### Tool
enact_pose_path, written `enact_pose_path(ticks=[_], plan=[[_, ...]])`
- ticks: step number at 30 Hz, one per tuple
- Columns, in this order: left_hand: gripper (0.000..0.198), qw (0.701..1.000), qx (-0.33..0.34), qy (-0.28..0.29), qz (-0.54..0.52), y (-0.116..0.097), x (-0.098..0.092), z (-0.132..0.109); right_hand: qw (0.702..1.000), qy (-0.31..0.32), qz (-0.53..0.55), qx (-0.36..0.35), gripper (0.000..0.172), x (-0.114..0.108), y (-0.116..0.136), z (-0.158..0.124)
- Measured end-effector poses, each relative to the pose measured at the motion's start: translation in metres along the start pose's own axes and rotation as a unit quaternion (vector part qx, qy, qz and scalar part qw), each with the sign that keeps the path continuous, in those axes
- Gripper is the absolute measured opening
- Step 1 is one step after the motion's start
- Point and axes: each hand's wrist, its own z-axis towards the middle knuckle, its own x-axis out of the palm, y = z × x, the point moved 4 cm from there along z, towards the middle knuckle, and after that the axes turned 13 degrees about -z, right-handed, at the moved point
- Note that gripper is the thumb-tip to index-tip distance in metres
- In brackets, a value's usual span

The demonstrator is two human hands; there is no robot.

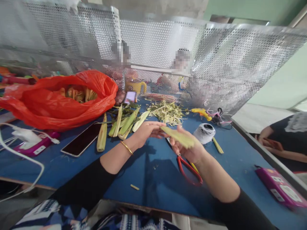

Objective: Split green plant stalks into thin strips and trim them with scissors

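Note:
A pale green strip of corn husk [178, 136] is in my right hand [192, 150], pinched between thumb and fingers. My left hand [150, 130], with a gold bangle at the wrist, has its fingers stretched toward the strip's narrow end. The fingertips are at that end; whether they touch it I cannot tell. Beneath my right hand lie red-handled scissors [189, 174], partly hidden. Several folded husks [126, 124] lie beyond my left hand, with one more husk [102, 135] nearer the phone. Behind both hands is a heap of cut husk shreds [166, 112].
A red plastic bag [57, 110] with husks inside, a phone [81, 139] and a purple box with a charger [35, 145] are at left. At right are a white thread spool [204, 132], a yellow glue gun [202, 112] and another purple box [279, 187]. A perforated metal screen [158, 38] borders the back.

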Motion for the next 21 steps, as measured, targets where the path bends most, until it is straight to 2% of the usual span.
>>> enact_pose_path(ticks=[1, 3, 5, 7, 10, 12, 14, 17, 21], plan=[[0.021, 0.998, -0.041, 0.014, -0.04, 0.005, 0.002, -0.001, 1.0, -0.009, 0.016, -0.02, 0.038, -0.004, 0.004, 0.0], [0.018, 0.989, -0.101, 0.037, -0.099, 0.013, 0.005, -0.004, 0.994, -0.067, 0.027, -0.081, 0.036, -0.014, 0.01, 0.001], [0.015, 0.983, -0.132, 0.043, -0.123, 0.02, 0.007, -0.006, 0.98, -0.146, -0.004, -0.137, 0.03, -0.023, 0.012, 0.003], [0.012, 0.98, -0.147, 0.039, -0.127, 0.024, 0.009, -0.008, 0.964, -0.194, -0.065, -0.168, 0.029, -0.025, 0.01, 0.006], [0.015, 0.979, -0.154, 0.017, -0.133, 0.028, 0.011, -0.009, 0.953, -0.192, -0.143, -0.186, 0.028, -0.02, 0.005, 0.01], [0.021, 0.978, -0.158, -0.006, -0.135, 0.03, 0.011, -0.009, 0.95, -0.181, -0.166, -0.193, 0.029, -0.016, 0.003, 0.012], [0.022, 0.978, -0.161, -0.018, -0.129, 0.033, 0.012, -0.008, 0.942, -0.196, -0.185, -0.199, 0.027, -0.016, 0.001, 0.013], [0.013, 0.981, -0.163, -0.012, -0.108, 0.038, 0.013, -0.008, 0.915, -0.25, -0.239, -0.209, 0.022, -0.02, -0.002, 0.013], [0.004, 0.98, -0.18, 0.019, -0.087, 0.044, 0.015, -0.009, 0.892, -0.276, -0.288, -0.211, 0.028, -0.024, -0.006, 0.015]])
